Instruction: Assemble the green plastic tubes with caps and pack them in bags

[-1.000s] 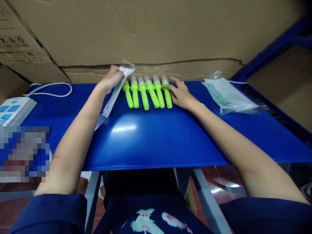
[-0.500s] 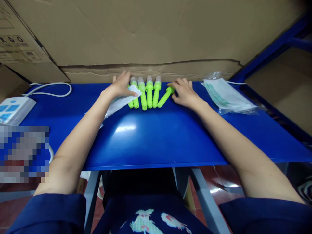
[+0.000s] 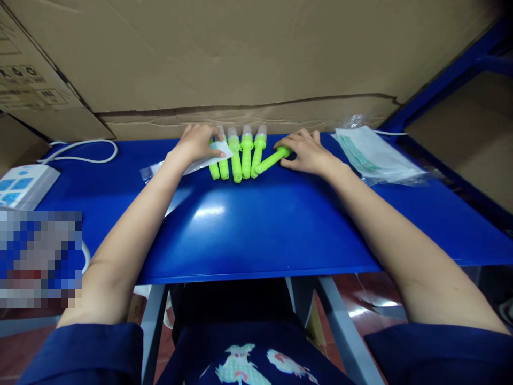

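Observation:
Several bright green pen-like tubes with pale caps lie side by side at the far edge of the blue table. My left hand rests at the left end of the row, fingers closed on a clear plastic bag that lies over the leftmost tubes. My right hand is at the right end, its fingers pinching the top of one green tube, which lies slanted toward the others.
A stack of clear bags with green print lies at the right. A white power strip and its cable sit at the left. Cardboard boxes wall the table's far side. A blue frame rises at right.
My left hand has laid the bag down flat over the left tubes. My right hand has taken the rightmost tube and swung it to a slant.

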Available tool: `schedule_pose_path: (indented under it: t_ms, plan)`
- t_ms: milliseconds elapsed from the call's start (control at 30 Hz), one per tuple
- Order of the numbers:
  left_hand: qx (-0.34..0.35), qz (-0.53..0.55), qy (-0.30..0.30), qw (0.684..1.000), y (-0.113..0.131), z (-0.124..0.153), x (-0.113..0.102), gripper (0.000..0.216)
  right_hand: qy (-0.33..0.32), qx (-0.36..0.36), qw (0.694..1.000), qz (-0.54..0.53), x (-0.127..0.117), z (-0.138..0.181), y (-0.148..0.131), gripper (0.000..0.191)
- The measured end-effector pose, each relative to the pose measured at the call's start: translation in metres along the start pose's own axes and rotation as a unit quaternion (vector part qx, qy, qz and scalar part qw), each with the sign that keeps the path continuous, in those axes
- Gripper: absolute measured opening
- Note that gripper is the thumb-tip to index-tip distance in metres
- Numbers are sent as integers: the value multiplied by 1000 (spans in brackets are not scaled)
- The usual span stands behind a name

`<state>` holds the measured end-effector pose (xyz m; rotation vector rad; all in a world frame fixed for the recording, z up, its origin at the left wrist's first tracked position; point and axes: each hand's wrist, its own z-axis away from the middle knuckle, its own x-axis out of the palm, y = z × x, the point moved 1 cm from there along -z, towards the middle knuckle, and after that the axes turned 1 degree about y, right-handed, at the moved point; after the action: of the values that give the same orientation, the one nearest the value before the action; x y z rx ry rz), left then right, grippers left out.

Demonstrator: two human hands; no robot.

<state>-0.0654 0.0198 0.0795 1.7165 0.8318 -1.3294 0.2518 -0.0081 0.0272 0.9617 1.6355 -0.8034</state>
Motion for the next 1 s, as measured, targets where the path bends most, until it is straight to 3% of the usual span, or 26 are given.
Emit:
schedule_pose_path:
  t_ms: [167,400,600,800,1000]
  plan:
    - [55,16,-34,998,2,0,4,50,-3,-12,1000,-9,-3,1,3,37]
    - [124,64,-25,990,-5,-3,18,46,16,-31,998,-56,11,0,8,38]
    - [131,70,-52,988,6,1,12,49,72,11,996,-42,-1,2,-14,53]
    - [109,48,-16,993,8,0,18,77,102,5,995,-12,-15,4,-44,63]
    - [98,50,-10,994,1,-1,20,77,88,-13,996,19,-17,4,-36,61]
